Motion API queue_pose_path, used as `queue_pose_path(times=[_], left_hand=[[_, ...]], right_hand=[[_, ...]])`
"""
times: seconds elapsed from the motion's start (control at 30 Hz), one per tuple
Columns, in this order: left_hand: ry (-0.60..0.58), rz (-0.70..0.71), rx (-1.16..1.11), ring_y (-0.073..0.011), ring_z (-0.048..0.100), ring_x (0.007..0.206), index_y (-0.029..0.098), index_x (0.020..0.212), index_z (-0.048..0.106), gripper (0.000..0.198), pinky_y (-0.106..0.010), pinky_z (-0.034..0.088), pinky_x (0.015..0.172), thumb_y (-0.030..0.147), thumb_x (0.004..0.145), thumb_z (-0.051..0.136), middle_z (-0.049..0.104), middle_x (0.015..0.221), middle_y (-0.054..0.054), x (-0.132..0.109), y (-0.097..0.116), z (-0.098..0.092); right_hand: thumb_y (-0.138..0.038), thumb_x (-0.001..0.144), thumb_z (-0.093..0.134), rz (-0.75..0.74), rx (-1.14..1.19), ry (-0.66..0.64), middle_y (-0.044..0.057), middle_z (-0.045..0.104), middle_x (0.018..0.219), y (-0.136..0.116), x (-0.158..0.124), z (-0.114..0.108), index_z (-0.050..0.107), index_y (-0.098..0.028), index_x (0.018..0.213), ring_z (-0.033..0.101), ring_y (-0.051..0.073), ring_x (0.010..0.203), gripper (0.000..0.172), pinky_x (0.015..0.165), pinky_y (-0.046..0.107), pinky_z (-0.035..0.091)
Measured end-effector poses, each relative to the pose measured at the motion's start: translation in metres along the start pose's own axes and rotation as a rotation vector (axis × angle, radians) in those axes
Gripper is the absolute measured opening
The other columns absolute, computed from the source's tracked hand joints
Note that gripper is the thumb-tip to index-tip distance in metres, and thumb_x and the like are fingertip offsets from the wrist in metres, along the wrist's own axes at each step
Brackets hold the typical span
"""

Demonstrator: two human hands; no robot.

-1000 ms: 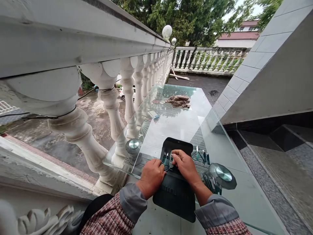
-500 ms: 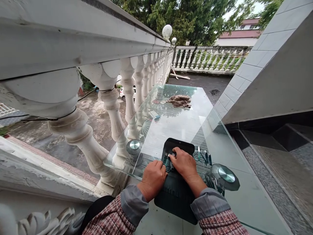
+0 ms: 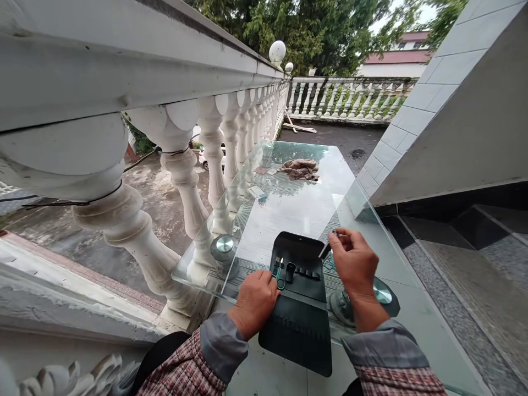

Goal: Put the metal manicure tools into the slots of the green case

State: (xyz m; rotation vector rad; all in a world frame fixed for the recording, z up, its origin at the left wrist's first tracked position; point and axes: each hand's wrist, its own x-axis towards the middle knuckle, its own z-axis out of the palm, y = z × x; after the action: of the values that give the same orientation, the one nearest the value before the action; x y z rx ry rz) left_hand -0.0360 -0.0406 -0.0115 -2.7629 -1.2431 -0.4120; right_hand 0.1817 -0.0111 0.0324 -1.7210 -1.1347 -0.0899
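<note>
A black manicure case (image 3: 295,330) lies unfolded on the glass table. My left hand (image 3: 256,300) is closed on its left edge, near the fold. Small scissors (image 3: 280,278) with teal handles sit in the upper half, beside a black holder (image 3: 290,272) and a row of elastic loops (image 3: 307,273). Just right of the case, my right hand (image 3: 353,258) is raised, pinching a slim dark-and-silver nail clipper (image 3: 325,251) between thumb and fingers. Part of the clipper is covered by the fingers. Behind that hand, a teal handle loop (image 3: 329,263) shows on the glass.
Round metal-topped table supports show at left (image 3: 225,247) and right (image 3: 383,291), the right one partly behind my wrist. A brown cloth (image 3: 300,169) and a small box (image 3: 257,192) lie farther up the glass table (image 3: 289,212). White balusters (image 3: 185,190) line the left side.
My right hand has lifted out of the case and moved right, bringing a nail clipper with it. The case's loops are now exposed. My left hand stays at the case edge.
</note>
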Motion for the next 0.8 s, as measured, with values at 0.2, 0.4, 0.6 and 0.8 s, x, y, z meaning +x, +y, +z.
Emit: queue_pose_path(times=[0.2, 0.4, 0.6, 0.8], left_hand=[[0.022, -0.038, -0.022, -0.0192, 0.054, 0.087, 0.016, 0.079, 0.057, 0.009, -0.032, 0.047, 0.074, 0.018, 0.087, 0.052, 0.057, 0.087, -0.005, 0.000, 0.000, 0.002], [0.065, -0.016, -0.028, -0.0178, 0.051, 0.083, 0.018, 0.077, 0.055, 0.011, -0.030, 0.045, 0.071, 0.016, 0.087, 0.053, 0.054, 0.084, -0.003, 0.000, -0.002, 0.001], [0.047, 0.059, -0.014, -0.0170, 0.049, 0.081, 0.020, 0.085, 0.057, 0.006, -0.028, 0.042, 0.069, 0.015, 0.087, 0.055, 0.053, 0.083, -0.002, 0.001, -0.003, 0.001], [0.031, 0.100, 0.010, -0.0180, 0.049, 0.081, 0.019, 0.082, 0.057, 0.007, -0.029, 0.042, 0.070, 0.016, 0.088, 0.055, 0.053, 0.081, -0.002, 0.003, -0.002, 0.002]], right_hand=[[-0.042, 0.074, 0.051, 0.176, -0.361, -0.302, 0.003, 0.064, 0.069, 0.046, 0.012, -0.008, 0.064, -0.021, 0.087, 0.056, 0.020, 0.066, 0.028, 0.057, 0.029, 0.032], [-0.041, 0.080, 0.048, 0.159, -0.469, -0.397, 0.007, 0.068, 0.083, 0.056, 0.009, 0.000, 0.064, -0.020, 0.094, 0.059, 0.022, 0.074, 0.030, 0.058, 0.030, 0.032], [-0.038, 0.082, 0.046, 0.054, -0.451, -0.348, 0.008, 0.065, 0.085, 0.052, 0.006, -0.001, 0.062, -0.017, 0.099, 0.057, 0.022, 0.079, 0.032, 0.063, 0.030, 0.036], [-0.033, 0.087, 0.046, -0.417, -0.010, -0.432, 0.005, 0.062, 0.079, 0.005, -0.039, -0.004, 0.060, -0.019, 0.080, 0.055, 0.016, 0.077, 0.021, 0.074, 0.028, 0.041]])
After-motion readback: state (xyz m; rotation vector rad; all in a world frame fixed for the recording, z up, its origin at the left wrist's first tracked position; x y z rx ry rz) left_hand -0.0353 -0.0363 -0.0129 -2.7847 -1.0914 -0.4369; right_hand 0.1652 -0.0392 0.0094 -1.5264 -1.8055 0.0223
